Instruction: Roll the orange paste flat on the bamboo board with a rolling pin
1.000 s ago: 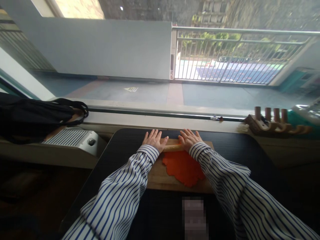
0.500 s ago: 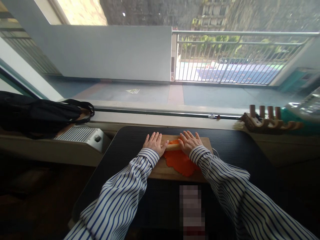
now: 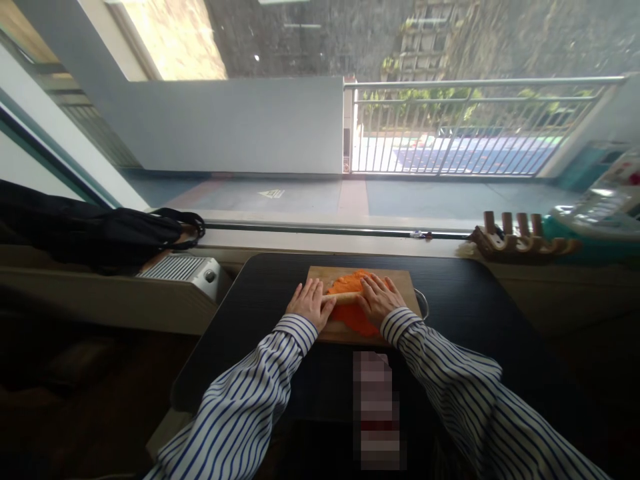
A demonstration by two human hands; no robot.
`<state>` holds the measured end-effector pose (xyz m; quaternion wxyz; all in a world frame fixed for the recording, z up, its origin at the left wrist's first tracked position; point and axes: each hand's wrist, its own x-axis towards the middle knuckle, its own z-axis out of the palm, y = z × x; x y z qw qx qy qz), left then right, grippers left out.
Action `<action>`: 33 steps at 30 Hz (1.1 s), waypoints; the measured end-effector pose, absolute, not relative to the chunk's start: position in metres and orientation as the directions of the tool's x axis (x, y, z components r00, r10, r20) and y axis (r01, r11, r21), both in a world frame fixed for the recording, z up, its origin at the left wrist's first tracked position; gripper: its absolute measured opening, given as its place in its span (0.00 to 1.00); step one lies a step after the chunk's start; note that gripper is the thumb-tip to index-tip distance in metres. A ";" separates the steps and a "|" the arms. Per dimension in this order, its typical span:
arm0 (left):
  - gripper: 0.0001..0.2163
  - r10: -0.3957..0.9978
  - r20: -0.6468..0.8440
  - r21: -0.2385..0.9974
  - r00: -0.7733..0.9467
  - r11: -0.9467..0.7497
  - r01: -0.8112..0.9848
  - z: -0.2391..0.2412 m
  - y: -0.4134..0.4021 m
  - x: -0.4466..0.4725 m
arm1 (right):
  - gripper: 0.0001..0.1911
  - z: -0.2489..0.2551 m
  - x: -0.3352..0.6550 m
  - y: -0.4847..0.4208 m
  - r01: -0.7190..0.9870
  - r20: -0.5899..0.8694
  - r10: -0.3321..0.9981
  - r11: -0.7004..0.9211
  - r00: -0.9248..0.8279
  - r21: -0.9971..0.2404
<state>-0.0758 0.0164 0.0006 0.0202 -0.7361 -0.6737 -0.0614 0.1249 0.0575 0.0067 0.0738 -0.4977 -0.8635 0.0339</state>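
Note:
A flat sheet of orange dough (image 3: 350,283) lies on a wooden board (image 3: 320,273) on a black table (image 3: 465,300). A wooden rolling pin (image 3: 343,298) lies across the middle of the dough. My left hand (image 3: 309,303) presses flat on the pin's left end, fingers stretched out. Over the pin's right end my right hand (image 3: 377,299) lies flat in the same way. Both arms wear blue-and-white striped sleeves.
A white heater (image 3: 187,272) and a black bag (image 3: 100,233) sit left of the table. A wooden peg rack (image 3: 520,239) stands on the sill at the right, by a window onto a balcony railing. A blurred patch sits at the table's near edge.
Both hands have rolled the pin back toward me, from the dough's far edge to its middle, so dough now shows beyond the pin. The camera has also tilted back.

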 end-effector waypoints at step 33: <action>0.16 0.930 0.230 0.085 0.288 -0.314 0.946 0.001 -0.027 -0.093 | 0.18 0.004 0.161 0.010 0.726 0.291 0.730 0.672 -0.618 -0.143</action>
